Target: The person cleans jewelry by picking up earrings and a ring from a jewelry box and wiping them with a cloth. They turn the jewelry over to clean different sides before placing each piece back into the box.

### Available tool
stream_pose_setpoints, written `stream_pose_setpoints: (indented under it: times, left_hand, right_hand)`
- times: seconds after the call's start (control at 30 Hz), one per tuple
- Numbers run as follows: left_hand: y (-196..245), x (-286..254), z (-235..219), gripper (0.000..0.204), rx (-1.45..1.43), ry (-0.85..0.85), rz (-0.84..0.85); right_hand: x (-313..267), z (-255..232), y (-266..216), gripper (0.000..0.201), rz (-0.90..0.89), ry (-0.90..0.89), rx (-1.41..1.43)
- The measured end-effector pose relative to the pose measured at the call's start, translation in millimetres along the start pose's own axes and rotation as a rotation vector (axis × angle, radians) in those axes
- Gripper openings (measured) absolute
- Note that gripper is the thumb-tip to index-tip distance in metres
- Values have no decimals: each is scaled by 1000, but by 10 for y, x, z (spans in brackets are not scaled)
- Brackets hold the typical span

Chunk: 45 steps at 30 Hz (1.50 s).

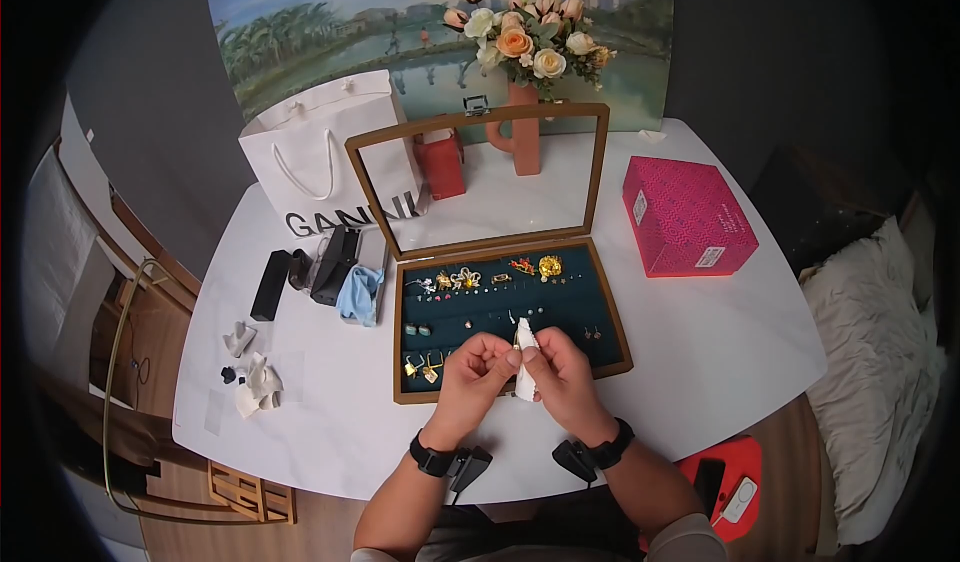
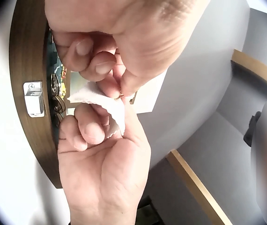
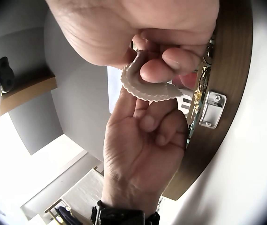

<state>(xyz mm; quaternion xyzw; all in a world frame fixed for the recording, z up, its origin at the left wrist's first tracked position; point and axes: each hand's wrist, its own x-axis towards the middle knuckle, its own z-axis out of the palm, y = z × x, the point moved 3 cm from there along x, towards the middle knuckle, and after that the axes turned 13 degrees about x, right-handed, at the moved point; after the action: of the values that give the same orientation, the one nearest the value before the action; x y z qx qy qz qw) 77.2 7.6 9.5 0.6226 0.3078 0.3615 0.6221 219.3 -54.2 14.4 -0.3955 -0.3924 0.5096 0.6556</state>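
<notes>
Both hands meet over the front of an open wooden jewelry box. My right hand grips a folded white cloth with a zigzag edge; it wraps over the fingers in the right wrist view. My left hand pinches a tiny gold-coloured piece between thumb and forefinger, right at the cloth; its kind cannot be told. On the box's dark green lining lie gold brooches, several small studs, blue-stone earrings and square gold earrings.
The box's glass lid stands upright behind. To the left are a white paper bag, black cases, a blue cloth and crumpled paper. A pink box sits right, a flower vase at the back.
</notes>
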Motion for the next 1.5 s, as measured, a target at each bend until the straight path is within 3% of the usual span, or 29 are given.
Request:
stream_pose_setpoints:
  times: [1.5]
  left_hand:
    - [-65, -4, 3, 11, 122, 14, 25]
  right_hand:
    - [-10, -18, 39, 11, 26, 0, 15]
